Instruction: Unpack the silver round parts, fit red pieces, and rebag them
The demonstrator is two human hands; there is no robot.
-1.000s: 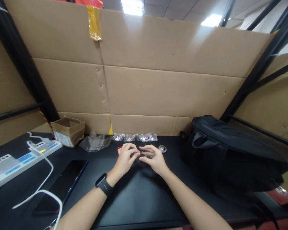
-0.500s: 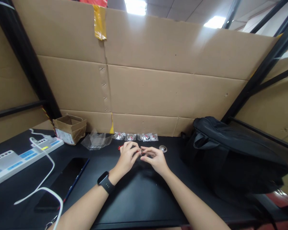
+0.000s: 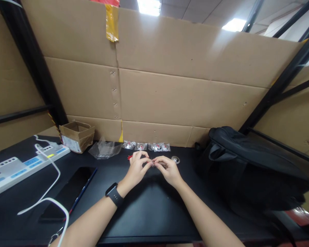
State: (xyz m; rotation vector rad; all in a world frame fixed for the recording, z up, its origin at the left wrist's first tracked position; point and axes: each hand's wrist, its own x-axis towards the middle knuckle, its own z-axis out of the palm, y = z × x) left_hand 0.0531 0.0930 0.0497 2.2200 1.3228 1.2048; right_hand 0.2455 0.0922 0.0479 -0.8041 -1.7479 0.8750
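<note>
My left hand and my right hand meet over the middle of the black table, thumbs and fingertips pinched together. Between them is a small, thin, shiny piece, mostly covered by the fingers; its kind is too small to make out. A red item shows just behind my left hand, partly hidden. Right of my right hand lies a round metal disc with a raised centre. Beyond the hands, several small clear packets holding round metal pieces with red parts lie in a row.
A crumpled clear plastic bag and an open cardboard box stand back left. A white power strip, a white cable and a dark phone lie left. A black bag fills the right, before a cardboard wall.
My right fingertips have closed in toward the left ones at the small piece. The whole view has shifted slightly; the other things keep their places.
</note>
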